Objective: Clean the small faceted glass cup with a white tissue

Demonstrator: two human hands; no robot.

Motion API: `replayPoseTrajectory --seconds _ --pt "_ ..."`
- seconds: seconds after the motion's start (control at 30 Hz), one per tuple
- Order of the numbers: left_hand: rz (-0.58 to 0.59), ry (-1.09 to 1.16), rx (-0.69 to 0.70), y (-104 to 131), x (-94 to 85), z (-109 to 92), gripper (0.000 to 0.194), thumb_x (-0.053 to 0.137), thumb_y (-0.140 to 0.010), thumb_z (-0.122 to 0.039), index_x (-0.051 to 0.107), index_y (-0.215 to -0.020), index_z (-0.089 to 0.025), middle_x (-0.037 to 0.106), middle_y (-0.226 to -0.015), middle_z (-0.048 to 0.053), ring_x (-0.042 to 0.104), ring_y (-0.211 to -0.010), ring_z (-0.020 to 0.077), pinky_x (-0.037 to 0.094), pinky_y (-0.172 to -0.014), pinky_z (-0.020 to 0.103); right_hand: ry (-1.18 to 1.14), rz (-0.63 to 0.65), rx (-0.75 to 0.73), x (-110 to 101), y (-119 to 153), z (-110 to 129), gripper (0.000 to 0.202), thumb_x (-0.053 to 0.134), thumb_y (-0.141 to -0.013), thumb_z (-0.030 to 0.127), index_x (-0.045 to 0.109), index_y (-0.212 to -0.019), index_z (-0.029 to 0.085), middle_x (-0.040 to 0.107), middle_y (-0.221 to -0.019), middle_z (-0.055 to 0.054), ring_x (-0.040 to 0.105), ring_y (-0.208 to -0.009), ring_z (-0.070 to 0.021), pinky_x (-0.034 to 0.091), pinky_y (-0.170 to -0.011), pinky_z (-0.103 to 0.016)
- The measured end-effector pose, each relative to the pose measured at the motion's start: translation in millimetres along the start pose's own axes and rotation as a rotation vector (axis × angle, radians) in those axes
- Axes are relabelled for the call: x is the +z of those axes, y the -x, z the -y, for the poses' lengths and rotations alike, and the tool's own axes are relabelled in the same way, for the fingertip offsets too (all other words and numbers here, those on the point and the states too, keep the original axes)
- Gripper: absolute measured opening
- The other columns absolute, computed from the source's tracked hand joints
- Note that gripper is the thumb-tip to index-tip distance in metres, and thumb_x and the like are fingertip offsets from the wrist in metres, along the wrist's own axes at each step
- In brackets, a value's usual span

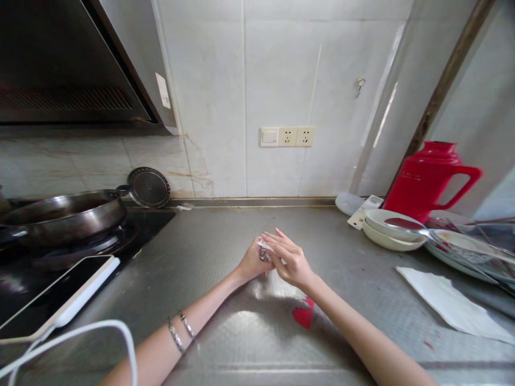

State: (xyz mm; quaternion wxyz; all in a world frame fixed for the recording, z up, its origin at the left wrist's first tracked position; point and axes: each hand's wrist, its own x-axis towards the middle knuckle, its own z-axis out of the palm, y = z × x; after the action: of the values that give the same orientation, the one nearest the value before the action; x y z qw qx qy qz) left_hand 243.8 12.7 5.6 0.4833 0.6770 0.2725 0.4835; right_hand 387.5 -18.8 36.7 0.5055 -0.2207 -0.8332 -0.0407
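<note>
Both hands meet above the middle of a grey metal counter. My left hand, with two bracelets on its forearm, is closed around a small, shiny object with a dark and silvery pattern. Over it lies my right hand, its fingers bent and pressing a bit of white tissue against the object's top. What the object is cannot be made out. A torn red piece lies on the counter below my right wrist.
At left, a pan sits on the black stove, with a phone and white cable in front. Bowls, plates, a red thermos and a white paper sheet are at right. A round black disc leans on the wall.
</note>
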Motion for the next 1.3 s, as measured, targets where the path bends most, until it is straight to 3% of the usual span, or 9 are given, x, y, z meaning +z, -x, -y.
replayPoseTrajectory --seconds 0.07,0.2,0.27,0.53,0.77,1.0,1.2,1.3 --pt "-0.005 0.010 0.006 1 0.1 -2 0.052 0.079 -0.052 -0.021 0.051 -0.096 -0.017 0.060 -0.082 0.002 0.058 -0.072 0.0163 0.045 -0.061 0.026 -0.021 0.023 -0.018 0 1 -3 0.034 0.047 -0.089 0.017 0.062 -0.120 0.022 0.065 -0.119 -0.009 0.058 -0.116 -0.0233 0.039 -0.107 -0.051" --pt "-0.007 0.129 -0.059 4 -0.1 -3 0.058 0.080 -0.054 -0.025 0.047 -0.101 -0.018 0.060 -0.085 0.002 0.058 -0.071 0.0147 0.045 -0.062 0.026 -0.072 -0.123 0.216 0 2 -16 0.030 0.046 -0.092 0.022 0.066 -0.114 0.027 0.071 -0.108 -0.002 0.066 -0.103 -0.0230 0.041 -0.105 -0.053" --pt "-0.002 0.146 -0.071 4 -0.2 -2 0.060 0.080 -0.054 -0.025 0.046 -0.102 -0.018 0.060 -0.088 0.002 0.058 -0.072 0.0144 0.046 -0.063 0.027 -0.082 -0.148 0.266 0 3 -18 0.030 0.046 -0.092 0.023 0.066 -0.114 0.028 0.071 -0.107 0.000 0.067 -0.100 -0.0228 0.041 -0.105 -0.053" --pt "-0.050 0.004 0.041 -1 -1.5 2 0.044 0.078 -0.055 -0.021 0.054 -0.092 -0.017 0.062 -0.083 0.003 0.060 -0.079 0.0196 0.046 -0.068 0.030 -0.026 0.094 -0.065 -3 1 -4 0.038 0.045 -0.090 0.014 0.057 -0.125 0.022 0.062 -0.124 -0.010 0.052 -0.123 -0.0230 0.036 -0.107 -0.053" --pt "-0.029 0.166 -0.064 3 -2.4 -2 0.049 0.077 -0.058 -0.024 0.047 -0.096 -0.016 0.060 -0.078 0.000 0.054 -0.060 0.0094 0.042 -0.053 0.021 -0.057 -0.037 0.080 -8 1 -18 0.035 0.045 -0.092 0.016 0.059 -0.123 0.025 0.066 -0.119 -0.009 0.060 -0.114 -0.0224 0.040 -0.105 -0.051" --pt "-0.018 0.097 -0.048 -1 -5.4 4 0.054 0.080 -0.057 -0.028 0.044 -0.096 -0.017 0.059 -0.071 -0.003 0.049 -0.045 0.0068 0.037 -0.041 0.019 -0.010 0.055 -0.121 -7 1 -5 0.038 0.046 -0.089 0.012 0.057 -0.124 0.021 0.063 -0.122 -0.011 0.054 -0.121 -0.0231 0.039 -0.106 -0.051" --pt "-0.053 0.190 -0.062 1 -3.5 -2 0.054 0.080 -0.056 -0.028 0.045 -0.095 -0.016 0.058 -0.073 -0.003 0.051 -0.052 0.0066 0.040 -0.046 0.018 -0.039 -0.071 0.024 -8 1 -13 0.036 0.047 -0.091 0.013 0.059 -0.122 0.024 0.067 -0.116 -0.010 0.060 -0.113 -0.0227 0.042 -0.103 -0.051" --pt "-0.039 0.176 -0.074 1 -3.6 -5 0.054 0.080 -0.056 -0.031 0.043 -0.093 -0.017 0.057 -0.071 -0.003 0.051 -0.050 0.0078 0.039 -0.042 0.019 0.006 -0.058 -0.064 -7 2 -8 0.039 0.047 -0.089 0.011 0.056 -0.126 0.023 0.065 -0.118 -0.011 0.058 -0.116 -0.0231 0.042 -0.104 -0.050"
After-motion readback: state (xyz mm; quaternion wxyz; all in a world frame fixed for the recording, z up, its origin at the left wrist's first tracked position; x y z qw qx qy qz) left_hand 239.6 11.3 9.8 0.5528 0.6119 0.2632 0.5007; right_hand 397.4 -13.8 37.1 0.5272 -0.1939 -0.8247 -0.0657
